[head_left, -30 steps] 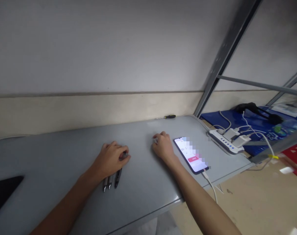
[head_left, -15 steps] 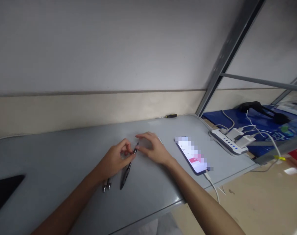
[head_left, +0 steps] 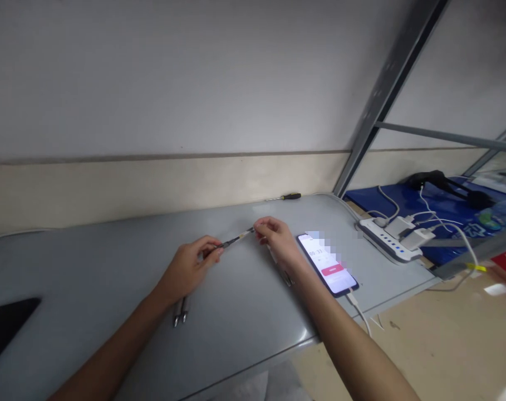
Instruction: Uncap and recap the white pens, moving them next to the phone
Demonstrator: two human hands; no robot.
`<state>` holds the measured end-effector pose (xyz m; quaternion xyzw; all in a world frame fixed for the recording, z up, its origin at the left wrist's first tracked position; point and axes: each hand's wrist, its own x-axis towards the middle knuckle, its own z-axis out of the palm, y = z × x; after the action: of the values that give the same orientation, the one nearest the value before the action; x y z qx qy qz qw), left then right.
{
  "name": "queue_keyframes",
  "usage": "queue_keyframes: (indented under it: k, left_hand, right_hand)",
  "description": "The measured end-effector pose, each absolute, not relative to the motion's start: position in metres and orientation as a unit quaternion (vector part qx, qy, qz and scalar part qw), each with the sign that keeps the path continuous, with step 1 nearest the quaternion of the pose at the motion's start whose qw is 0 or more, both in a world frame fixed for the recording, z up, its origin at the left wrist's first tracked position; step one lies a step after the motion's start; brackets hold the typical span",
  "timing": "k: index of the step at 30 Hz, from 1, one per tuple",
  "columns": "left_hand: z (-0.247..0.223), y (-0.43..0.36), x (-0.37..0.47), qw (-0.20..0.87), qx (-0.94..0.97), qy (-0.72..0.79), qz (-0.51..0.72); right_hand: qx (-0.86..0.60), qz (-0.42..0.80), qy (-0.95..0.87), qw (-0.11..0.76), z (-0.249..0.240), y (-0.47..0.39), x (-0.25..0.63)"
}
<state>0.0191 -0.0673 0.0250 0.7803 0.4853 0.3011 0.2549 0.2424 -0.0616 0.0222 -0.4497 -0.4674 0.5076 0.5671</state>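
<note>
Over the middle of the desk my left hand (head_left: pixel 192 264) is closed, thumb and fingers pinching the dark barrel of a pen (head_left: pixel 226 244). A thin, pale refill (head_left: pixel 242 236) sticks out of that barrel toward the right. At its far end is a small dark piece, pinched by my right hand (head_left: pixel 275 236). Two dark pens with silver tips (head_left: pixel 180 318) lie side by side near my left wrist, which partly hides them. Silver tips (head_left: pixel 288 278) of other slim items show beside my right forearm; the rest of them is mostly hidden.
A lit phone (head_left: pixel 328 264) on a charging cable lies right of my right hand. Beyond it stands a white power strip (head_left: pixel 388 240) with plugged-in chargers. A screwdriver (head_left: pixel 292 196) rests by the wall. A black flat object (head_left: pixel 10 328) is at far left.
The pen has swung from pointing toward me to lying across between my hands, its refill now exposed. My right hand has closed on the far end and moved slightly right.
</note>
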Motion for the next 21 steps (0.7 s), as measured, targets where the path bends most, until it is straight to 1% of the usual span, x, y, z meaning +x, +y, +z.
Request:
queue_keyframes:
  k: [4, 7, 9, 14, 21]
  left_hand:
    - [0.0223, -0.0614, 0.0157, 0.16, 0.791, 0.487, 0.333]
    - [0.0196, -0.058, 0.0137, 0.112, 0.803, 0.478, 0.336]
    - [0.0178, -0.0567, 0.0123, 0.087, 0.813, 0.475, 0.325]
    - [0.017, -0.0599, 0.0109, 0.027, 0.835, 0.466, 0.292]
    - [0.0177, -0.0649, 0.0126, 0.005, 0.87, 0.425, 0.248]
  right_hand:
    - [-0.439, 0.541, -0.514, 0.5, 0.0263, -0.066, 0.2404]
    - [-0.471, 0.534, -0.557, 0.428, 0.027, -0.069, 0.239]
    - [-0.491, 0.525, -0.57, 0.399, 0.0264, -0.07, 0.239]
    - [-0.495, 0.524, -0.572, 0.391, 0.0261, -0.0707, 0.2396]
    - [-0.462, 0.561, -0.56, 0.397, 0.0262, -0.072, 0.2375]
